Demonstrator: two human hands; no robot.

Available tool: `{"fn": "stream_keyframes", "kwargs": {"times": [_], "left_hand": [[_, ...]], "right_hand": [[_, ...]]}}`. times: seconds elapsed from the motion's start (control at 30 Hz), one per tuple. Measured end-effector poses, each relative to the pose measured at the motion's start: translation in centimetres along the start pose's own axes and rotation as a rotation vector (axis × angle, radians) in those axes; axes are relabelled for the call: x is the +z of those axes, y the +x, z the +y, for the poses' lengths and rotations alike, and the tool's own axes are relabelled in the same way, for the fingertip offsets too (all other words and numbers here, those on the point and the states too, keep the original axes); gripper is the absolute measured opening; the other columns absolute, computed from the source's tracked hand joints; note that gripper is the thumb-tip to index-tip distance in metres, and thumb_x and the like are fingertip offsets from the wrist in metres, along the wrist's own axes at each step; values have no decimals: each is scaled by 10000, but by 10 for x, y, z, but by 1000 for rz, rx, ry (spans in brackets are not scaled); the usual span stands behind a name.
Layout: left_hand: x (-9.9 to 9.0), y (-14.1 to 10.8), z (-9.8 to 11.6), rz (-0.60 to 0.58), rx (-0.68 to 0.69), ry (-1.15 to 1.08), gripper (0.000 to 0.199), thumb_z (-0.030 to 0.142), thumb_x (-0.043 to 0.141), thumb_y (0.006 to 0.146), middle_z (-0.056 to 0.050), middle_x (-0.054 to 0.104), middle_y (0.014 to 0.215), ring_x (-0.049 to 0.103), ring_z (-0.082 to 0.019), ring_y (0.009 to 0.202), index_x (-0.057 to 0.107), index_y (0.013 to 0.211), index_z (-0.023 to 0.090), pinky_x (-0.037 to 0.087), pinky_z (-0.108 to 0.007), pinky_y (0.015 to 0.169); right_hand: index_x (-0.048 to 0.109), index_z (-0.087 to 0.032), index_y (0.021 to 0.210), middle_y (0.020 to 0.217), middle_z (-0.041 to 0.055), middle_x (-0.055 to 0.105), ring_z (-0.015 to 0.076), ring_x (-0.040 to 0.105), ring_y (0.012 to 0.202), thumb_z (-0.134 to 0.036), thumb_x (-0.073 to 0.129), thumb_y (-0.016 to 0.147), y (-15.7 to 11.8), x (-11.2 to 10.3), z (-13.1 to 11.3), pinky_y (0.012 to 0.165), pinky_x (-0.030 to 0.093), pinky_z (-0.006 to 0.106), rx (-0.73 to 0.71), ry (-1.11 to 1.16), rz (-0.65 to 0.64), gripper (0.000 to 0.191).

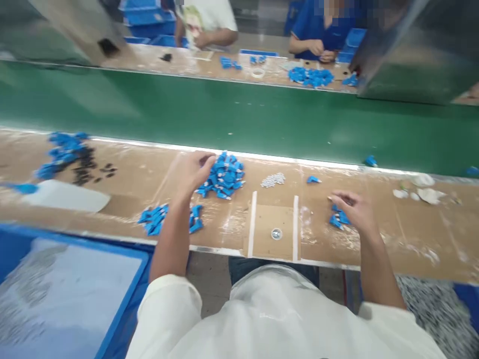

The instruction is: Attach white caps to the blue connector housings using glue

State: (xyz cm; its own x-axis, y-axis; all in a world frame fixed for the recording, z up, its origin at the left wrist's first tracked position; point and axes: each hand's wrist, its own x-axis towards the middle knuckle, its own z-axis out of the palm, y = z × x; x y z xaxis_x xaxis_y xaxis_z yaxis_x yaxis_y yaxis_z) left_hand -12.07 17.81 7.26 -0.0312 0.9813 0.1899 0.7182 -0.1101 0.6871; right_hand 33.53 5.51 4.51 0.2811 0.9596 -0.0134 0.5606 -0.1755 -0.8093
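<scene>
My left hand (198, 169) is at the left edge of a heap of small blue plastic parts (226, 174), with thumb and fingers curled together. Whatever lies between its fingertips is hidden. My right hand (352, 207) is closed in a pinch above a few blue parts (338, 218) on the right; a tiny pale tip shows at its fingertips, too small to name. Between the hands lie a cluster of small whitish pieces (273, 180) and a single blue part (313, 179). More blue parts (153, 219) lie partly behind my left forearm.
Two white strips flank a cardboard patch (275, 219) with a small round metal piece (276, 234). Farther left are black pieces (85, 162) and a white sheet (67, 195). A green belt (224, 114) separates my bench from two people opposite. A blue bin (144, 257) stands lower left.
</scene>
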Motion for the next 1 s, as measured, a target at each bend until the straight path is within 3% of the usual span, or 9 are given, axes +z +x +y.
{"fn": "stream_keyframes", "kwargs": {"times": [0.1, 0.2, 0.37, 0.47, 0.63, 0.77, 0.87, 0.93, 1.0], "left_hand": [[11, -22, 16, -59, 26, -238, 320, 423, 602, 907, -82, 783, 1062, 719, -247, 995, 757, 1034, 173, 562, -438, 950], [31, -44, 40, -123, 113, -403, 317, 469, 634, 890, -88, 777, 1023, 721, -232, 971, 769, 974, 195, 580, -397, 905], [69, -74, 71, -332, 181, -535, 303, 471, 640, 909, -80, 780, 1001, 721, -216, 952, 782, 993, 217, 583, -365, 887], [91, -87, 81, -457, 97, -709, 359, 486, 690, 887, -111, 777, 1104, 731, -245, 1025, 773, 1082, 196, 578, -387, 935], [123, -97, 107, -593, -48, -1174, 578, 451, 854, 767, -137, 682, 1386, 648, -298, 1276, 715, 1292, 253, 521, -406, 1062], [136, -102, 117, -550, -168, -1336, 539, 470, 887, 723, -125, 762, 1214, 701, -281, 1164, 769, 1195, 241, 543, -385, 1003], [133, -105, 110, -440, -281, -1359, 517, 473, 903, 696, -112, 787, 1095, 729, -266, 1072, 787, 1128, 212, 558, -372, 946], [126, -107, 102, -419, -337, -1371, 523, 469, 905, 693, -115, 787, 1073, 741, -261, 1021, 784, 1126, 201, 575, -350, 862], [118, -109, 95, -421, -369, -1389, 527, 460, 910, 687, -120, 786, 1056, 752, -247, 961, 781, 1123, 194, 575, -308, 761]], "right_hand": [[772, -199, 1133, 1110, 122, 758, 271, 706, 927, -342, 642, 886, 39, 6, 2, 858, 577, 414, -62, -328, -30, 313], [717, -176, 1257, 1230, 159, 688, 308, 665, 1064, -227, 629, 872, 68, 31, 2, 938, 539, 430, -136, -516, -161, 398], [772, -166, 992, 1083, 152, 697, 316, 621, 1088, -220, 609, 878, 83, 55, -4, 972, 497, 438, -109, -426, -238, 206], [762, -184, 943, 951, 101, 715, 246, 647, 912, -381, 635, 895, 69, 50, -14, 827, 538, 366, -50, -187, -340, 240], [748, -190, 848, 788, 40, 663, 139, 568, 674, -623, 840, 682, 11, 54, -46, 605, 474, 259, 203, 687, -690, 473], [717, -188, 769, 746, 42, 662, 151, 592, 680, -672, 814, 704, -10, 64, -62, 624, 494, 272, 227, 706, -795, 498], [743, -187, 881, 892, 83, 725, 220, 661, 836, -596, 728, 833, 25, 50, -51, 774, 542, 348, 74, 244, -642, 412], [738, -165, 995, 1083, 135, 722, 274, 654, 1012, -418, 709, 890, 68, 28, -34, 925, 507, 407, 6, -179, -231, 275], [682, -109, 1175, 1336, 225, 613, 328, 557, 1238, -266, 657, 926, 113, 3, -14, 1044, 434, 446, 24, -497, 113, 295]]}}
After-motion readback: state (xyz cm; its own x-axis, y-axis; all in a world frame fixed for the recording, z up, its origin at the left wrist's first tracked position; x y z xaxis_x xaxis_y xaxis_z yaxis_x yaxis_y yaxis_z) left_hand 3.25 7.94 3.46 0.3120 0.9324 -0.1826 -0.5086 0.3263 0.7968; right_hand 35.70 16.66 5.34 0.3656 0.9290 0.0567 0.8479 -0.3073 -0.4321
